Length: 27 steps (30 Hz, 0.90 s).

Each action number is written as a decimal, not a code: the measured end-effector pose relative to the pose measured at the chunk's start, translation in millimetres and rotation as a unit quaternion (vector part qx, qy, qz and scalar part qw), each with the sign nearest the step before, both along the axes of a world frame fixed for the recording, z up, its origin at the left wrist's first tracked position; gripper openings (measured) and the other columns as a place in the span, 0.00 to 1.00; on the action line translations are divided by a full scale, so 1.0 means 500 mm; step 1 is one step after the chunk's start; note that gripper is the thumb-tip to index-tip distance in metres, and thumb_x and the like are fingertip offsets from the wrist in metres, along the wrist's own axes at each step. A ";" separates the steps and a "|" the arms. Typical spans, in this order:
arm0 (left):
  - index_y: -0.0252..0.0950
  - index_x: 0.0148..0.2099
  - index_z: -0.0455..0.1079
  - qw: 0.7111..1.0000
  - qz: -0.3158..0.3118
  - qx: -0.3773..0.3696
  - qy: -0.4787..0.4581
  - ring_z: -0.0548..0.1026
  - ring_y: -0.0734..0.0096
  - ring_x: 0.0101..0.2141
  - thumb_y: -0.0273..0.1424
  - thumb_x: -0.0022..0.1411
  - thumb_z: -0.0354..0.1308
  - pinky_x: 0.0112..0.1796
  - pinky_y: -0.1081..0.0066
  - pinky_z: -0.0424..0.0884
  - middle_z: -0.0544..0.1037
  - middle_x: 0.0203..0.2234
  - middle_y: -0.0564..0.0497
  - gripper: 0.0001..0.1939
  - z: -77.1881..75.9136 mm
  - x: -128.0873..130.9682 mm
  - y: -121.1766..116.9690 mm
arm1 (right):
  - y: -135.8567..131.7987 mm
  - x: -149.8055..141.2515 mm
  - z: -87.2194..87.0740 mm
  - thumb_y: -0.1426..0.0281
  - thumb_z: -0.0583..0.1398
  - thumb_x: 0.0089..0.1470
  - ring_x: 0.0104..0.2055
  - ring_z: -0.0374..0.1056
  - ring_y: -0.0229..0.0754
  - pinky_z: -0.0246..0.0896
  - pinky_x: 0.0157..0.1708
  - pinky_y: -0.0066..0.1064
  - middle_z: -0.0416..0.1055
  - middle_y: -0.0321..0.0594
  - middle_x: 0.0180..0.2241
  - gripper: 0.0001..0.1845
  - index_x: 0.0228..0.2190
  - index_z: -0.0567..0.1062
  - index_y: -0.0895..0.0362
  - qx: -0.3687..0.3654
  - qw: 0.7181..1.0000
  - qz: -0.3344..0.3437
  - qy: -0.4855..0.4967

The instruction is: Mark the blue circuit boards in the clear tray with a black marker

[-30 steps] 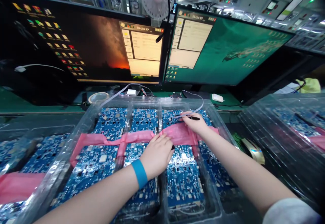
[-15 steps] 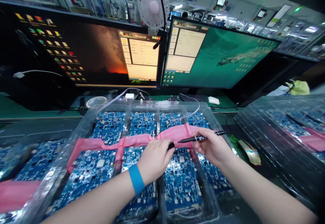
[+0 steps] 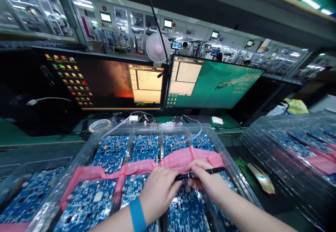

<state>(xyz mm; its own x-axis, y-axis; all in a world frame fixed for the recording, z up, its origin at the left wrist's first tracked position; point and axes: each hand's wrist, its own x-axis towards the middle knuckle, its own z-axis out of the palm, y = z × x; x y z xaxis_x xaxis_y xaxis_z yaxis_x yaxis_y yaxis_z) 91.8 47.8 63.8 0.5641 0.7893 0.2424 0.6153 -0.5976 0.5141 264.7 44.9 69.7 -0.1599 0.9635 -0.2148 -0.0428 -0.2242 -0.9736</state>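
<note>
My left hand (image 3: 159, 189), with a blue wristband (image 3: 138, 213), is closed around the cap end of a black marker pen (image 3: 217, 170). Close beside it, my right hand (image 3: 206, 180) pinches the pen's barrel. The pen lies nearly level between both hands, cap and barrel in one line; whether the cap is fully seated I cannot tell. Under my hands is a clear plastic tray (image 3: 236, 186) of blue circuit boards (image 3: 145, 146) in several compartments. Pink tape (image 3: 177, 159) runs across the boards, just beyond my fingers.
Two monitors (image 3: 210, 81) stand behind the tray, with a small fan (image 3: 158, 48) above. A gold mouse (image 3: 261, 178) lies to the right, near another stacked tray (image 3: 262, 139). A tape roll (image 3: 99, 125) and a white cable (image 3: 201, 128) are at the back.
The pen barrel has moved left to meet the cap in my left hand, and my right hand has come closer. The head view has tilted upward.
</note>
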 end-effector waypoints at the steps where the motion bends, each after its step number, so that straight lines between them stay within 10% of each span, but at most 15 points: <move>1: 0.40 0.44 0.63 1.000 -0.012 -0.002 -0.002 0.69 0.63 0.36 0.32 0.60 0.46 0.37 0.63 0.63 0.73 0.35 0.51 0.10 0.003 0.000 -0.002 | -0.003 -0.006 -0.005 0.53 0.55 0.47 0.15 0.57 0.32 0.47 0.15 0.21 0.65 0.36 0.16 0.23 0.33 0.69 0.62 0.007 1.000 0.012 -0.004; 8: 0.41 0.45 0.62 0.997 -0.076 -0.001 -0.022 0.70 0.64 0.32 0.28 0.58 0.47 0.35 0.64 0.63 0.74 0.32 0.53 0.11 0.021 -0.008 -0.025 | -0.035 -0.028 -0.026 0.48 0.44 0.53 0.19 0.60 0.36 0.52 0.15 0.25 0.68 0.42 0.25 0.31 0.42 0.69 0.58 0.099 0.990 0.090 -0.035; 13: 0.40 0.43 0.63 0.995 -0.090 -0.021 -0.025 0.71 0.63 0.34 0.28 0.55 0.50 0.35 0.65 0.63 0.75 0.34 0.52 0.11 0.027 -0.004 -0.032 | -0.040 -0.003 -0.014 0.54 0.41 0.58 0.40 0.64 0.44 0.60 0.39 0.35 0.68 0.43 0.39 0.26 0.43 0.70 0.52 0.226 0.954 0.130 -0.147; 19: 0.38 0.40 0.61 0.995 0.011 -0.082 -0.049 0.71 0.65 0.33 0.29 0.59 0.45 0.33 0.67 0.65 0.73 0.33 0.50 0.07 0.006 0.006 -0.029 | 0.039 0.028 0.029 0.65 0.58 0.49 0.36 0.65 0.39 0.62 0.35 0.27 0.68 0.39 0.36 0.23 0.48 0.64 0.55 0.209 0.903 0.276 -0.255; 27: 0.34 0.37 0.63 0.995 0.031 -0.023 0.088 0.67 0.63 0.42 0.21 0.54 0.45 0.48 0.58 0.57 0.71 0.36 0.46 0.10 -0.038 -0.002 0.004 | 0.161 -0.030 -0.032 0.68 0.55 0.49 0.41 0.60 0.49 0.48 0.45 0.40 0.67 0.47 0.34 0.11 0.34 0.72 0.61 0.307 0.752 0.071 -0.579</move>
<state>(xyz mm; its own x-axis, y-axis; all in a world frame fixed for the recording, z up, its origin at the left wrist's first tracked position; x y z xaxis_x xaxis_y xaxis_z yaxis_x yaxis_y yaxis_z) 90.6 50.0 44.6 0.5446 0.8319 0.1064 0.7331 -0.5338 0.4215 249.8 125.3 53.6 -0.3194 0.9287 0.1885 0.8952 0.3609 -0.2614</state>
